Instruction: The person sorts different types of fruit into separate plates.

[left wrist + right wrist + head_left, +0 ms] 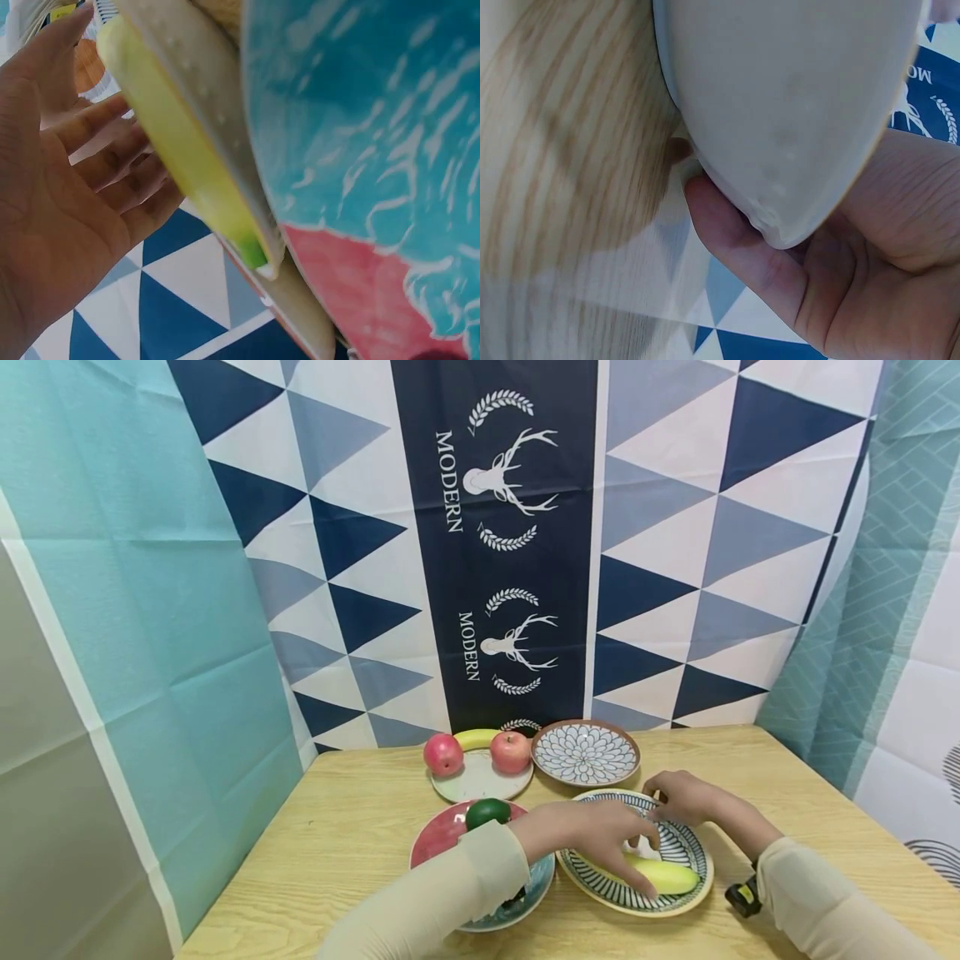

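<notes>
A round plate with a dark striped border (pixel 693 839) stands at the front right of the table. On it lies a long, smooth yellow-green fruit or vegetable (pixel 667 877); its exact kind is unclear. My left hand (pixel 607 831) is over this plate, fingers loosely spread above and beside the yellow-green piece. In the left wrist view, that piece (pixel 176 139) shows a green end with a pale tip, and the palm faces it without gripping. With its fingers curled round the rim, my right hand (pixel 682 797) grips the striped plate at its far right edge; the right wrist view shows the pale underside (pixel 780 112).
Left of the striped plate, partly under my left sleeve, stands a red and blue plate (pixel 438 835) holding a dark green oval item (pixel 487 812). Behind are a white plate (pixel 480 781) with two red fruits and a banana (pixel 476 740), and a brown-rimmed flower-patterned plate (pixel 585 756).
</notes>
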`<move>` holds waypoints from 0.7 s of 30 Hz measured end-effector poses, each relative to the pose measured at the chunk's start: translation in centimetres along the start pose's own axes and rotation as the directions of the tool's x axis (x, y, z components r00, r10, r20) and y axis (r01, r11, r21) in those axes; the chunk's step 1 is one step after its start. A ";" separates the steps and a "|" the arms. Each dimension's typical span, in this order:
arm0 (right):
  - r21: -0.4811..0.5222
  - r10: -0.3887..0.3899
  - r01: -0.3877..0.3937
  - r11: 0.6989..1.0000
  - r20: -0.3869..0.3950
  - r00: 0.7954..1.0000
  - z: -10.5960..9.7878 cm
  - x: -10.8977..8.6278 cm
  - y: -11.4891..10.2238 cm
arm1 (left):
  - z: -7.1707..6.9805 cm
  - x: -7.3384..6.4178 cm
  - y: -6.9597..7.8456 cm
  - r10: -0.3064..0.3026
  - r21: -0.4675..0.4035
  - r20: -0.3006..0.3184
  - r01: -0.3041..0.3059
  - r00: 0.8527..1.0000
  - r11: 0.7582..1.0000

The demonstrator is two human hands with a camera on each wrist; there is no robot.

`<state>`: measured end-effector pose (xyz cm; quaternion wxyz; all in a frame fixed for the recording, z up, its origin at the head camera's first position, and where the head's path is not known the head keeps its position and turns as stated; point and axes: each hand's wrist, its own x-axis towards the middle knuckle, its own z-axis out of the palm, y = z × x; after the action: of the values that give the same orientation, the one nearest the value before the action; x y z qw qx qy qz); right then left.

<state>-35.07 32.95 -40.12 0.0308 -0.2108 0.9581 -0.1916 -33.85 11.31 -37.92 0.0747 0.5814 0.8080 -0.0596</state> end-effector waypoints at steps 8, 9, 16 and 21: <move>0.022 -0.010 0.010 1.000 0.000 1.000 0.1 -0.3 0.4 | -1.6 -0.3 -0.9 -0.051 -0.066 -0.029 0.049 0.998 0.997; 0.024 -0.010 0.010 1.000 0.003 1.000 0.0 -0.4 0.5 | -1.8 -0.4 -1.0 -0.050 -0.071 -0.037 0.048 0.998 0.996; 0.000 0.018 -0.018 1.000 0.011 1.000 -0.1 -0.2 0.9 | -3.3 -1.3 -2.6 -0.048 -0.096 -0.108 0.038 0.993 0.995; 0.017 0.033 -0.034 0.999 0.019 0.999 0.1 -0.3 1.2 | -4.1 -2.0 -4.1 -0.071 -0.125 -0.146 0.053 0.987 0.991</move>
<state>-35.26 33.98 -40.69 0.0449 -0.1962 0.9594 -0.1974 -37.30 8.87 -33.43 0.0466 0.5532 0.8312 0.0312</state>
